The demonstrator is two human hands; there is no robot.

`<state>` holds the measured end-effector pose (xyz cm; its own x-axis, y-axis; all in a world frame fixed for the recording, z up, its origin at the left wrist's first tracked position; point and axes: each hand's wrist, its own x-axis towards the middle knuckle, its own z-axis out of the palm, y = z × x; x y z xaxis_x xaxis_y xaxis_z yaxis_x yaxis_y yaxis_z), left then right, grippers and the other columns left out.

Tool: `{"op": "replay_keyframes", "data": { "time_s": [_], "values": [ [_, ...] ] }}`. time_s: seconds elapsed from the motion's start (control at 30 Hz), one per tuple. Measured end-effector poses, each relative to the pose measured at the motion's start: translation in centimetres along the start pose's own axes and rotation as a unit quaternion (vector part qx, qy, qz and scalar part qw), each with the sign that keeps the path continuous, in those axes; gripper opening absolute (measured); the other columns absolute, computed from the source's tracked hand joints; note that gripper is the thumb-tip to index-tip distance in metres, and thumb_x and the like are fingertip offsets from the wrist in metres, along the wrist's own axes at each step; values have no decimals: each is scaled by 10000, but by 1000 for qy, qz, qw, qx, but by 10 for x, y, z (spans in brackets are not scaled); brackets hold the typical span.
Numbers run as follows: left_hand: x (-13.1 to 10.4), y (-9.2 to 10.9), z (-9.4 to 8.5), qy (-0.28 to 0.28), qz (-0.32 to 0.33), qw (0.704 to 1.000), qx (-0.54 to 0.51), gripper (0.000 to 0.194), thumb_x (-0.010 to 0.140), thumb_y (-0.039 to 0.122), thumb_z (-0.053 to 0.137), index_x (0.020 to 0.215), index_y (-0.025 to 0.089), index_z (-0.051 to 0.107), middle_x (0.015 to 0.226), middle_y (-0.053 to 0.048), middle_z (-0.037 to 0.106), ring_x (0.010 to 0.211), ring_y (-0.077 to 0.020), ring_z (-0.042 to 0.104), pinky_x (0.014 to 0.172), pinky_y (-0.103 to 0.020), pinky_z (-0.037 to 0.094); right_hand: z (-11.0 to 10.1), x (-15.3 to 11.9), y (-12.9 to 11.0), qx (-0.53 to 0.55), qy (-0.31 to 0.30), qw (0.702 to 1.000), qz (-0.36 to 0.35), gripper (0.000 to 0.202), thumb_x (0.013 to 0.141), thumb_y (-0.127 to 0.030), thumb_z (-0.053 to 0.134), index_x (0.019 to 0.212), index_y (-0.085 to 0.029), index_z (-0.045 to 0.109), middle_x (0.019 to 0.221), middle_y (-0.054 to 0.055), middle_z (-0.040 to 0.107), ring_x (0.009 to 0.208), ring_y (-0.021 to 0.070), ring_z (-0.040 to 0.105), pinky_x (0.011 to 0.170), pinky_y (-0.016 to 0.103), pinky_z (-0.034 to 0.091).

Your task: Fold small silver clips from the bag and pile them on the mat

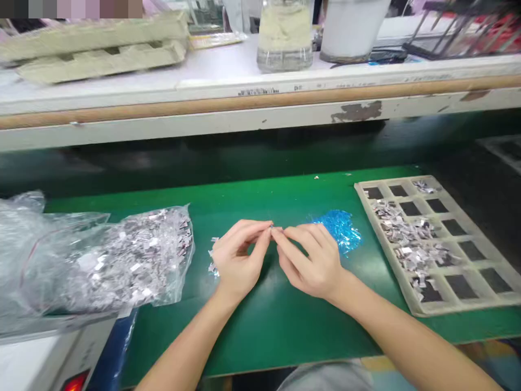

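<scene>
Over the middle of the green table, my left hand and my right hand meet at the fingertips. Both pinch a tiny piece, too small to make out. Right behind my right hand lies a pile of shiny blue strips. A few small silvery pieces are beside my left hand. Farther left, a clear plastic bag holds many small silvery pieces. On the right, a pale compartment tray has similar pieces heaped mostly in its left compartments.
A white shelf runs across the back above the green table. It carries egg-carton-like trays, a flask of liquid, a white container and a dark rack. A box stands at the lower left.
</scene>
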<state>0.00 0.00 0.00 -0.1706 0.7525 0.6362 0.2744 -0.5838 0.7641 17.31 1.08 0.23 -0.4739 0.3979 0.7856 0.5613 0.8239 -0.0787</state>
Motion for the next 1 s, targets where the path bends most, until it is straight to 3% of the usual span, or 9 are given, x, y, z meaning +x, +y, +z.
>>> {"op": "replay_keyframes", "data": {
  "time_s": [0.37,0.47,0.63,1.0],
  "values": [
    [1,-1,1,-12,45,998,42,346,878,-38,720,1107,209,795,989,-37,769,837,-139,736,716,-253,638,-2,2,-1,-14,-35,999,22,388,955,-124,632,1343,-114,655,1120,110,747,929,250,644,750,415,477],
    [2,0,0,-9,28,999,41,325,886,-22,724,1101,210,799,980,-34,766,824,-133,735,709,-244,634,-2,2,-1,-29,-48,998,14,412,956,-121,622,1367,-108,649,1129,113,746,943,257,643,745,419,467],
    [1,-2,-1,-5,-25,1000,-2,257,909,29,730,1077,207,805,985,-36,761,822,-142,754,724,-261,652,-2,2,-1,-13,-19,1000,4,406,936,-97,627,1339,-131,664,1109,104,749,920,249,641,728,409,465],
    [2,-2,-1,-19,-9,1000,19,280,905,8,723,1077,214,803,977,-26,762,828,-119,730,707,-225,629,0,0,-2,18,-26,999,28,411,932,-96,647,1342,-93,630,1123,130,736,941,263,638,741,426,473]
  ]
}}
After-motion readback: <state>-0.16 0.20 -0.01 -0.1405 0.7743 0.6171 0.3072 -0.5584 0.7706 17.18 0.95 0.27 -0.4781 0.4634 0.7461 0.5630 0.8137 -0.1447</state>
